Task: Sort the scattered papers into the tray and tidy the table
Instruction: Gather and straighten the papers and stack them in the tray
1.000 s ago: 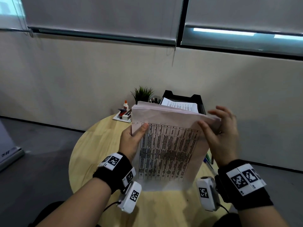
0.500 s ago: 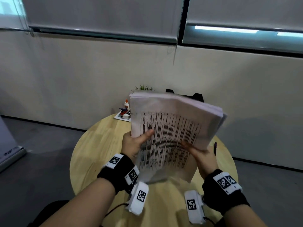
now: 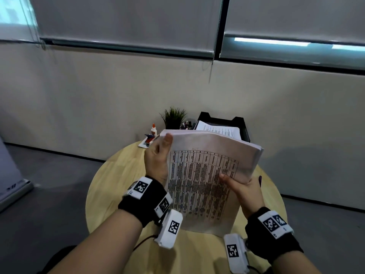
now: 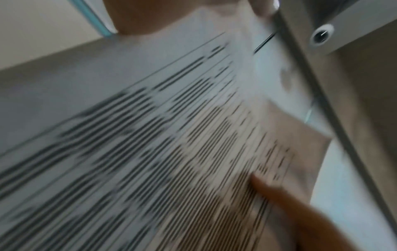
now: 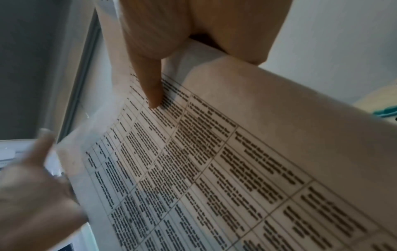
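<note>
Left hand [image 3: 158, 163] slid up the paper stack [image 3: 205, 175], right hand [image 3: 246, 188] pinching lower edge; tap square on worktop [image 3: 110, 184] before tray [image 3: 223, 120], upper centre.

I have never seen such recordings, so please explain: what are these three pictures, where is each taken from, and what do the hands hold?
There is no machine here: a person works with two bare hands and wears black wristbands with small cameras. The large picture comes from a camera on the head, looking down. The other two come from the wrist cameras, very close to the paper, so they look blurred.

The left hand and the right hand together grip a thick stack of papers, standing upright over a round wooden table. At the far edge stand a black tray with sheets already in it, a small plant and a glue bottle.
</note>
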Available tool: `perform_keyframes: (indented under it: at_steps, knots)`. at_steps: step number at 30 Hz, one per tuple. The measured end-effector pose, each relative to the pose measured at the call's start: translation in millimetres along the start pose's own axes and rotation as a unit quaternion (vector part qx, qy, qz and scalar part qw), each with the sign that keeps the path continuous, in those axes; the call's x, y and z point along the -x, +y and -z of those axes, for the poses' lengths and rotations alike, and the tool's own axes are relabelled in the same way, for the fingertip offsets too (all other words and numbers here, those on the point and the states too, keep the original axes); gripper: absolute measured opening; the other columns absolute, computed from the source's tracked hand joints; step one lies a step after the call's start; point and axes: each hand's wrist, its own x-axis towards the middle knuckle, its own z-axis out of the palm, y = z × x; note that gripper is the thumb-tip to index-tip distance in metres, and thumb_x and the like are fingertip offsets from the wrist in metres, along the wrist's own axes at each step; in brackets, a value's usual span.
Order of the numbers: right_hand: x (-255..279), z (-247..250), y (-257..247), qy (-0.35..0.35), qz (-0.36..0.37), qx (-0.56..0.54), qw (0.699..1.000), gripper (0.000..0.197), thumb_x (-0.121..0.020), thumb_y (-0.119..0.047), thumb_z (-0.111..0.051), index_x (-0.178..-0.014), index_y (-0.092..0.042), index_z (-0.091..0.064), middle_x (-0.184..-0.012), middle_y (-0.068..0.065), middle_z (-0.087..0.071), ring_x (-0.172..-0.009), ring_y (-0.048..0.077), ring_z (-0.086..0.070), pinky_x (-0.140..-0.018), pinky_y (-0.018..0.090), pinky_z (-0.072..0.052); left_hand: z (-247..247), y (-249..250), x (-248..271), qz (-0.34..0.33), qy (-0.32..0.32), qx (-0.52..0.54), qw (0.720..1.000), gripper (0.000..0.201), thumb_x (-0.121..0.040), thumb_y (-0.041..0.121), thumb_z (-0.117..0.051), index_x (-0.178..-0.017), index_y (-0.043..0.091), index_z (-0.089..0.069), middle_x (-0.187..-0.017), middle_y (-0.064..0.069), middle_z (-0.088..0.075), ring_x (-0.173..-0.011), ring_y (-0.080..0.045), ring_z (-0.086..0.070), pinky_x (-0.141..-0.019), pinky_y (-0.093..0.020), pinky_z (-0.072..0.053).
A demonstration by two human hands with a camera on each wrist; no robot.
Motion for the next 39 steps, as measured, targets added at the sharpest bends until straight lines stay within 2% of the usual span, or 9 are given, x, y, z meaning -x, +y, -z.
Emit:
perform_keyframes:
  at_steps: [3,7,12,16,21,24,30,36,39]
  knots:
    - [0.7,0.7,-4.6,-0.012,0.004,-0.013,1.000,0.019,-0.066,-0.010,-0.079,-0.084,-0.016,-0.076,-0.092,0.006,-0.076,-0.091,0.024,-0.071,-0.083,0.040,-0.054,-12.7,16.4,-11.4,-0.052,0.031,-0.039,0.997,0.046,-0.079,0.056,-0.061,-0.075,0.011,-0.064,-0.074,-0.003,-0.057,-0.072,-0.012,-0.051,-0.070,-0.023,-0.041]
    - [1.0,0.4,-7.4,-0.023,0.005,-0.028,0.999,0.019,-0.069,-0.007,-0.077,-0.086,-0.015,-0.075,-0.091,0.008,-0.076,-0.089,0.024,-0.072,-0.083,0.041,-0.055,-18.8,13.1,-26.3,-0.054,0.087,-0.116,0.988,0.023,-0.080,0.012,-0.064,-0.061,0.022,-0.056,-0.063,0.011,-0.054,-0.059,0.002,-0.047,-0.066,-0.022,-0.038]
    - [-2.4,1.9,-5.9,-0.046,-0.003,-0.038,0.998,0.054,-0.047,-0.048,-0.088,-0.090,-0.018,-0.078,-0.098,0.010,-0.075,-0.094,0.027,-0.071,-0.086,0.042,-0.053,-9.1,12.2,-21.5,-0.077,0.024,-0.080,0.994,0.028,-0.071,0.043,-0.075,-0.073,0.022,-0.057,-0.071,0.012,-0.058,-0.061,0.010,-0.051,-0.061,-0.005,-0.040]
    - [-5.7,3.4,-4.6,-0.049,-0.001,-0.049,0.998,0.053,-0.048,-0.045,-0.089,-0.091,-0.016,-0.077,-0.100,0.012,-0.074,-0.095,0.028,-0.071,-0.085,0.041,-0.053,19.9,-11.9,-5.8,-0.007,-0.071,-0.010,0.997,0.069,-0.047,0.066,-0.078,-0.093,0.017,-0.060,-0.078,0.005,-0.070,-0.072,-0.006,-0.066,-0.061,-0.019,-0.052]
    - [-5.0,-0.9,-2.0,-0.037,-0.006,-0.083,0.996,0.042,-0.059,-0.023,-0.084,-0.097,-0.007,-0.074,-0.101,0.014,-0.073,-0.096,0.029,-0.070,-0.079,0.034,-0.057,50.0,-66.5,19.2,0.180,-0.103,-0.094,0.974,0.070,-0.041,0.041,-0.083,-0.102,0.010,-0.067,-0.093,-0.003,-0.075,-0.092,-0.018,-0.070,-0.092,-0.045,-0.052]
    - [4.9,-2.1,6.9,-0.033,-0.005,-0.066,0.997,0.043,-0.064,-0.014,-0.080,-0.105,-0.007,-0.069,-0.104,0.011,-0.073,-0.100,0.025,-0.069,-0.087,0.038,-0.053,63.6,-90.7,32.7,0.266,-0.120,-0.111,0.950,0.068,-0.042,0.023,-0.092,-0.103,0.006,-0.067,-0.098,-0.008,-0.074,-0.094,-0.019,-0.070,-0.097,-0.044,-0.049]
    - [16.7,-6.9,36.2,0.010,-0.063,-0.073,0.995,0.065,-0.038,-0.031,-0.092,-0.096,-0.011,-0.072,-0.099,0.004,-0.075,-0.094,0.019,-0.071,-0.083,0.034,-0.055,54.1,-94.9,36.6,0.242,-0.059,-0.097,0.964,0.019,-0.066,0.005,-0.081,-0.082,0.010,-0.071,-0.081,-0.005,-0.075,-0.082,-0.021,-0.072,-0.075,-0.033,-0.059]
    - [5.9,-7.7,28.3,0.024,-0.050,-0.078,0.995,0.033,-0.068,0.000,-0.074,-0.100,-0.010,-0.070,-0.100,0.002,-0.075,-0.094,0.016,-0.071,-0.083,0.032,-0.054,48.9,-98.1,34.1,0.222,-0.044,-0.080,0.971,0.021,-0.068,0.003,-0.080,-0.087,0.006,-0.072,-0.091,-0.013,-0.074,-0.087,-0.025,-0.071,-0.081,-0.038,-0.058]
    - [20.2,-10.5,54.1,0.040,-0.130,-0.065,0.989,0.023,-0.076,0.007,-0.069,-0.093,-0.008,-0.069,-0.087,0.002,-0.076,-0.077,0.015,-0.073,-0.065,0.025,-0.058,58.8,-118.6,54.9,0.266,-0.049,-0.111,0.956,0.018,-0.069,0.006,-0.080,-0.086,0.008,-0.073,-0.091,-0.012,-0.075,-0.089,-0.026,-0.071,-0.087,-0.045,-0.055]
